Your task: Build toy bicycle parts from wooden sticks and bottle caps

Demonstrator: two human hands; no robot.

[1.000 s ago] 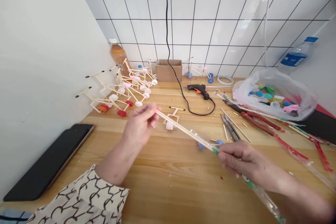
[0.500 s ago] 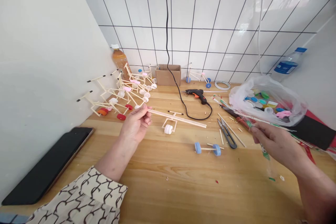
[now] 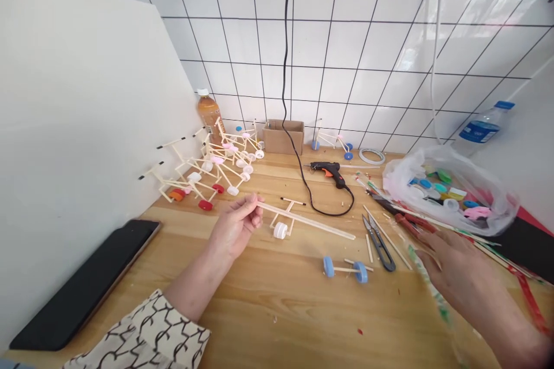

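My left hand (image 3: 239,223) pinches the near end of a pair of thin pale wooden sticks (image 3: 309,221), which point right above the table. Behind them stands a small stick frame (image 3: 291,207) with a white bottle-cap wheel (image 3: 280,230). To the right lies a stick axle with two blue cap wheels (image 3: 344,268). My right hand (image 3: 454,271) is palm down with fingers stretched out, by a red-handled tool (image 3: 409,225); whether it touches the tool I cannot tell. Beside its thumb is a blurred clear plastic wrapper (image 3: 433,294) with green print.
Several stick models with cap wheels (image 3: 216,167) crowd the left. A glue gun (image 3: 331,172), small snips (image 3: 380,242), a roll of tape (image 3: 371,155) and a cardboard box (image 3: 283,137) lie around. A bag of caps (image 3: 450,184) is at right, a phone (image 3: 86,282) at left.
My right hand has loosened from the clear wrapper, its fingers now stretched toward the red-handled tool. The wrapper has dropped lower. My left hand still holds the sticks; the view has tilted up slightly.
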